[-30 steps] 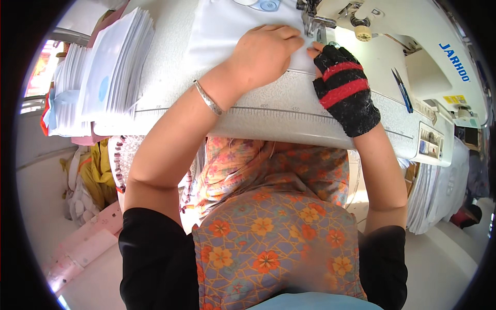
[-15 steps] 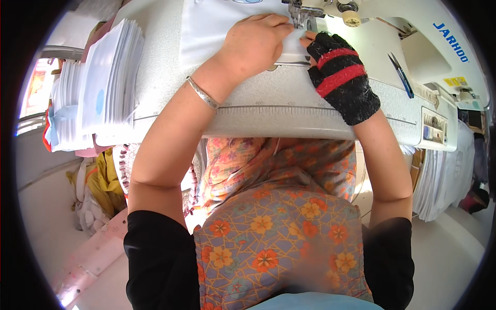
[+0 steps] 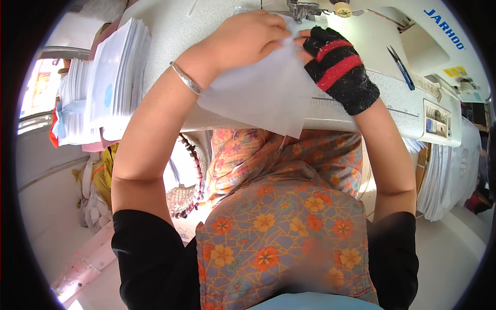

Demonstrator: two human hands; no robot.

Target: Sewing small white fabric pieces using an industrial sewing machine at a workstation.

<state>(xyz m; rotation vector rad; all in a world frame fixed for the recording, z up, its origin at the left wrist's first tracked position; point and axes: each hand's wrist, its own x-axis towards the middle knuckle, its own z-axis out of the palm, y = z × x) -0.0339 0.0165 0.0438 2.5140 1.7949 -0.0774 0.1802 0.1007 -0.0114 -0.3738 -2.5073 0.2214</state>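
A sheer white fabric piece (image 3: 258, 98) lies turned across the sewing machine bed, one corner hanging past the front edge. My left hand (image 3: 250, 39), bare and with a silver bangle at the wrist, is closed on the fabric's upper part, fingers curled. In a black fingerless glove with red stripes, my right hand (image 3: 341, 67) pinches the fabric's right edge between thumb and fingertips. Both hands are close together, just in front of the presser foot (image 3: 304, 11) of the sewing machine (image 3: 439, 46). The fabric under my left palm is hidden.
Stacks of white fabric pieces (image 3: 116, 77) stand at the left edge of the table. Blue-handled thread snips (image 3: 401, 67) lie to the right of my glove. A small parts tray (image 3: 436, 120) is set into the right corner. More white pieces (image 3: 442, 181) hang at the right.
The fabric, flat before, has been turned so a corner now drapes toward me over the front edge. My left forearm has shifted left; my right hand has moved slightly left.
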